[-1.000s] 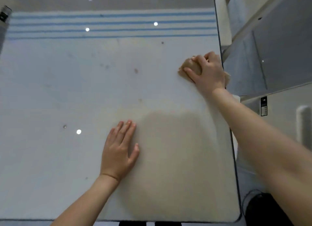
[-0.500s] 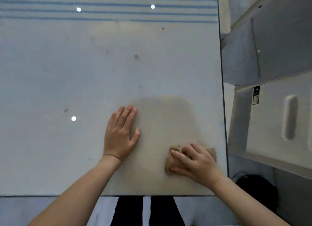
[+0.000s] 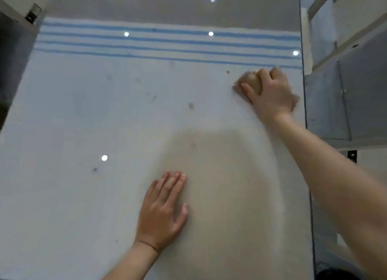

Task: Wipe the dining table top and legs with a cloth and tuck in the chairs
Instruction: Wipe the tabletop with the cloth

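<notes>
The glossy white dining table top (image 3: 104,116) fills the view, with several blue stripes across its far part and small dark specks in the middle. My right hand (image 3: 270,93) grips a bunched tan cloth (image 3: 250,82) and presses it on the table near the far right edge, just below the stripes. My left hand (image 3: 162,211) lies flat on the table at the near centre, fingers straight and together. The table legs and chairs are out of sight.
The table's right edge (image 3: 305,120) runs down the right side, with grey floor and pale furniture panels (image 3: 345,91) beyond it. A dark object (image 3: 12,55) stands past the left edge. Ceiling lights reflect as bright dots on the top.
My right hand has swept the cloth from the near right corner back out to the far right of the table, near the stripes. My left hand stays flat in place.
</notes>
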{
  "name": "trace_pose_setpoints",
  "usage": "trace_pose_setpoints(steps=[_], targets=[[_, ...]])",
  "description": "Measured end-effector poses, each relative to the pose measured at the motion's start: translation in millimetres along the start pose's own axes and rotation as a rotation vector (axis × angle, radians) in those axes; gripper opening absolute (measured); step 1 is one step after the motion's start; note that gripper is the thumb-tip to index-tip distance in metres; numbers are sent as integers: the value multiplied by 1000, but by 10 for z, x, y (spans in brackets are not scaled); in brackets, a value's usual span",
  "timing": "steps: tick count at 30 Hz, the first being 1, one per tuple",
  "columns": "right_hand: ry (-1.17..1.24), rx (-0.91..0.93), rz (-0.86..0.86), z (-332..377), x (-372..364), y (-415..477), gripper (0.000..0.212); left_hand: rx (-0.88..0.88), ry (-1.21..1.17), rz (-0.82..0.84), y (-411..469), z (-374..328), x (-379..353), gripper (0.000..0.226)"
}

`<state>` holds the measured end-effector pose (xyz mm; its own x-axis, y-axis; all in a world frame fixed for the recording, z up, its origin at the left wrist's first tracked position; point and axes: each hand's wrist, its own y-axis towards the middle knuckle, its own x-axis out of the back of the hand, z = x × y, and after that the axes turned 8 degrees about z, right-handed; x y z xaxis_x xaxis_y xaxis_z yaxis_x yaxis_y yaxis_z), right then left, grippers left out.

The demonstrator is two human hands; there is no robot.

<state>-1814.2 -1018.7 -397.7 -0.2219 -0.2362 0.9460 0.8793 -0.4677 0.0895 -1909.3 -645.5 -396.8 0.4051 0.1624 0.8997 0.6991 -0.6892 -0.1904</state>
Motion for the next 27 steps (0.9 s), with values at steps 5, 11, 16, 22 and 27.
trace_pose_setpoints(steps=[5,11,16,22,27], targets=[[19,-100,41,90,-8,380,50,-2,-9,1,38,5,18,62],[116,317,225,432,14,-1418,50,6,7,30,18,9,25,64],[113,685,328,144,149,-2441,45,3,-17,27,29,-2,43,63],[76,273,97,2,99,-942,38,-12,-37,-21,19,18,-9,62],[39,-148,-31,210,-118,624,48,-38,-34,-55,29,38,-28,62]])
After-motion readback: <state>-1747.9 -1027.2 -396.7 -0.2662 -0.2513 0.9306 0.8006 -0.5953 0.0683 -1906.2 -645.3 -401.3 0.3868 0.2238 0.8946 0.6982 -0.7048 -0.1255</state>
